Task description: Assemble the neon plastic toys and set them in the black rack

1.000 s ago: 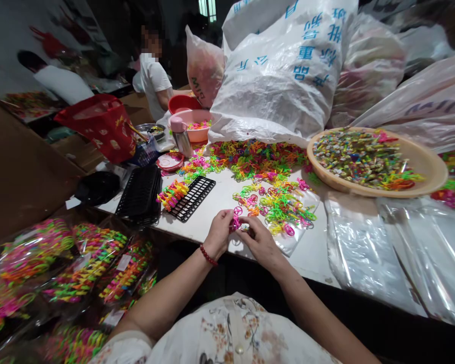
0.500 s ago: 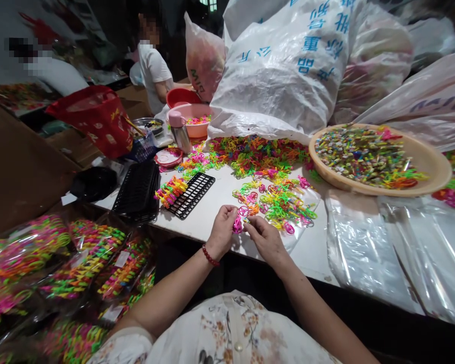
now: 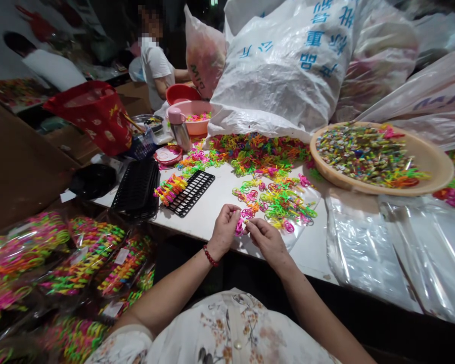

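Observation:
Between my hands, just over the table's front edge, is a small bright-pink plastic toy (image 3: 239, 228) with looped parts. My left hand (image 3: 225, 231), with a red bead bracelet on its wrist, pinches it between thumb and fingers. The fingers of my right hand (image 3: 267, 241) are pinched together at the toy's right side, on a tiny pale-yellow bit too small to name. Behind my hands lies a loose pile of similar neon plastic toys (image 3: 284, 202). To the left, a black slotted rack (image 3: 193, 194) carries a row of colourful toys (image 3: 170, 188) at its left end.
A peach basin (image 3: 436, 174) of small wrapped pieces stands at right, behind clear plastic bags (image 3: 358, 242). Black racks (image 3: 135, 187) are stacked at left. A large white sack (image 3: 280, 76) spills toys at the back. Packed bags (image 3: 83, 253) lie lower left. Two people are beyond the table.
My hands stay almost in place, with the pink toy shifted slightly and turned between the fingers. In the background, one person's arm now reaches forward.

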Demonstrator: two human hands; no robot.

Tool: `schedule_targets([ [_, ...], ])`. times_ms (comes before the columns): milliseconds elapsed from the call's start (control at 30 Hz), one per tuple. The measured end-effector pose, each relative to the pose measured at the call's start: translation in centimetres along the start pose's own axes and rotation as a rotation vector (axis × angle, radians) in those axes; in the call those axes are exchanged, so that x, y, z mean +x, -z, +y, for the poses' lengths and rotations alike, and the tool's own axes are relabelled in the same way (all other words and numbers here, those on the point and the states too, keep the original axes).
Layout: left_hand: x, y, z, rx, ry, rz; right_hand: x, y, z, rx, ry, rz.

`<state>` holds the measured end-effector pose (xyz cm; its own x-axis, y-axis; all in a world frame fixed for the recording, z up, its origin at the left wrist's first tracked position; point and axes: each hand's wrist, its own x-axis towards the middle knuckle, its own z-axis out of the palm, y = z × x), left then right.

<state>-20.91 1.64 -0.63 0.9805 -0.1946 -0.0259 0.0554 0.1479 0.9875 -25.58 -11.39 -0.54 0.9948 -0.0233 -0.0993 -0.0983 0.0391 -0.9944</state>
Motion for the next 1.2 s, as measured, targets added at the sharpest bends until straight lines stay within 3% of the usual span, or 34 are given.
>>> schedule_targets([
  [167,-0.2,0.1,0.0,0.125,-0.073,0.017,-0.1,0.5,0.1,-0.042,0.010,-0.031],
  [300,-0.4,0.0,0.5,0.231,-0.117,0.032,-0.5,0.1,-0.9,-0.195,0.150,-0.015],
  [500,-0.5,-0.2,0.0,0.219,-0.155,0.082,-1.2,-0.7,-1.4,-0.500,0.350,0.034],
  [667,-0.3,-0.7,-0.7,0.233,-0.143,0.088,-1.4,-0.7,-0.9,-0.633,0.360,0.011],
  [767,0.6,-1.4,-0.8,0.179,-0.095,0.003,-1.4,0.6,-1.2,-0.562,0.285,0.020],
  [867,2.8,-1.7,-0.9,0.215,-0.099,0.000,-1.0,3.9,-1.8,-0.586,0.248,0.163],
  [967,5.9,-1.2,-1.1,0.474,-0.263,0.095,0.0,8.3,-2.6,-0.851,0.361,0.427],
  [1067,8.5,-0.4,-1.6,0.768,-0.406,0.015,1.8,10.9,-3.6,-1.170,0.530,0.639],
  [1133,9.4,0.0,-2.1,0.922,-0.424,-0.065,3.7,10.6,-4.5,-1.270,0.596,0.586],
  [1200,9.7,0.3,-2.7,0.980,-0.411,-0.070,6.2,8.9,-5.6,-1.328,0.569,0.413],
])
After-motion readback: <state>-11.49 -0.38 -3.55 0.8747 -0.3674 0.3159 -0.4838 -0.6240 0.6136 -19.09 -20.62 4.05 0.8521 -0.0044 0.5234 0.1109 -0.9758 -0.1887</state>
